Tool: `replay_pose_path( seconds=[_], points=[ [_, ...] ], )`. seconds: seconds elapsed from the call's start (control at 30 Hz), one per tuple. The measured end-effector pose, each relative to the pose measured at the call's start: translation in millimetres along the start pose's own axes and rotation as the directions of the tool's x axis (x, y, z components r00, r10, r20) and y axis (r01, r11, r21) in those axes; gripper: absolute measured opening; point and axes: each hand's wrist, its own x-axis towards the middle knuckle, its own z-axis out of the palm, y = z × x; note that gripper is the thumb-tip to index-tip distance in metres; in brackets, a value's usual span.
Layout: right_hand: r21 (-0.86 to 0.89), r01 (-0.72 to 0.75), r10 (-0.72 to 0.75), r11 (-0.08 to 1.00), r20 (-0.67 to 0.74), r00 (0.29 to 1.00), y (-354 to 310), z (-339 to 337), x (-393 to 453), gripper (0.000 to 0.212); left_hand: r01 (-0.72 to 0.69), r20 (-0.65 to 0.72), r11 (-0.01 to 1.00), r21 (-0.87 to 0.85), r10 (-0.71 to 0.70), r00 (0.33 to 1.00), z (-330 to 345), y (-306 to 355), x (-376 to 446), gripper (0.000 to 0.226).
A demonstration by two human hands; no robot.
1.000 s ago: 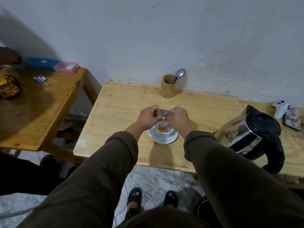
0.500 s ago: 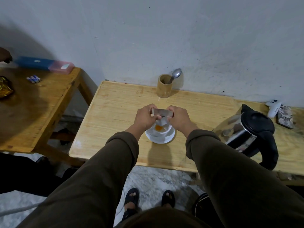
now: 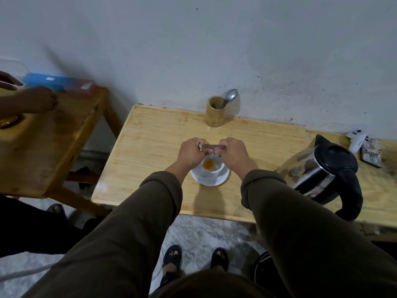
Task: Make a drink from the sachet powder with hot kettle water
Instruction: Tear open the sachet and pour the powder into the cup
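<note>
A small silver sachet [image 3: 211, 146] is held flat between my left hand [image 3: 191, 153] and my right hand [image 3: 233, 154], one at each end, just above a white cup [image 3: 212, 166]. Orange powder [image 3: 208, 164] lies in the bottom of the cup. The cup stands on a white saucer [image 3: 209, 179] in the middle of the light wooden table [image 3: 154, 147]. A steel kettle with a black lid and handle [image 3: 326, 175] stands to the right of the saucer.
A wooden holder [image 3: 215, 115] with a metal spoon [image 3: 230, 97] stands by the wall. A white controller [image 3: 356, 139] and a phone [image 3: 371, 152] lie at the far right. Another person's hand [image 3: 36, 102] reaches over a second table [image 3: 53, 143] on the left.
My hands have stayed over the cup with the sachet; it now lies flatter between them. Another person's hand has come in over the left table.
</note>
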Motion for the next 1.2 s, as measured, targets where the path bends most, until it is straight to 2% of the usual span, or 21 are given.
replay_pose_path(
  seconds=[0.07,0.17,0.27,0.3,0.37,0.43,0.5,0.63,0.73,0.83,0.97,1.1,1.2],
  points=[
    [-0.001,-0.006,0.006,1.000,0.001,1.000,-0.8,-0.8,-0.9,0.013,-0.011,0.010,0.999,-0.040,0.012,1.000,-2.4,-0.2,-2.1,0.007],
    [-0.050,0.011,-0.012,0.999,-0.016,1.000,-0.3,-1.5,-2.9,0.016,-0.001,0.003,0.994,-0.107,0.001,1.000,-8.4,-4.3,-3.9,0.013],
    [-0.077,0.045,-0.049,0.996,-0.051,0.997,0.0,-1.3,-6.6,0.020,0.166,0.015,0.976,-0.144,-0.166,0.986,-18.9,-9.0,-6.1,0.020],
    [-0.086,0.063,-0.067,0.994,-0.053,0.996,-0.5,-1.0,-8.2,0.020,0.251,0.061,0.938,-0.238,-0.244,0.968,-22.5,-8.4,-8.3,0.022],
    [-0.126,0.119,-0.125,0.985,-0.043,0.991,-4.4,-0.6,-11.9,0.020,0.418,0.216,0.781,-0.463,-0.359,0.908,-28.8,-3.6,-12.7,0.041],
    [-0.215,0.210,-0.218,0.954,-0.014,0.976,-10.4,0.4,-15.8,0.020,0.501,0.329,0.656,-0.564,-0.378,0.866,-35.8,-1.2,-16.0,0.049],
    [-0.293,0.299,-0.306,0.908,0.022,0.952,-16.4,3.3,-19.6,0.021,0.511,0.371,0.613,-0.602,-0.352,0.859,-42.3,-2.4,-17.3,0.040],
    [-0.391,0.391,-0.419,0.833,0.014,0.908,-23.3,11.8,-24.9,0.017,0.453,0.324,0.681,-0.576,-0.319,0.891,-54.9,-9.5,-22.0,0.004],
    [-0.393,0.392,-0.426,0.832,0.002,0.905,-29.5,18.9,-26.8,0.020,0.377,0.257,0.713,-0.591,-0.276,0.926,-63.9,-22.1,-24.0,0.029],
    [-0.389,0.415,-0.471,0.822,-0.055,0.880,-35.7,34.6,-28.9,0.017,0.313,0.161,0.759,-0.571,-0.271,0.949,-72.0,-35.2,-25.4,0.039],
    [-0.366,0.423,-0.474,0.829,-0.060,0.878,-47.2,59.8,-29.2,0.012,0.247,0.008,0.861,-0.445,-0.272,0.962,-80.7,-52.6,-29.0,0.034],
    [-0.389,0.403,-0.425,0.828,0.033,0.904,-59.5,86.2,-29.2,0.021,0.239,-0.109,0.899,-0.367,-0.297,0.949,-82.2,-78.8,-30.3,0.020],
    [-0.460,0.369,-0.347,0.808,0.135,0.928,-64.7,108.2,-29.1,0.025,0.284,-0.121,0.922,-0.262,-0.323,0.939,-78.5,-103.7,-31.4,0.027]
  ],
)
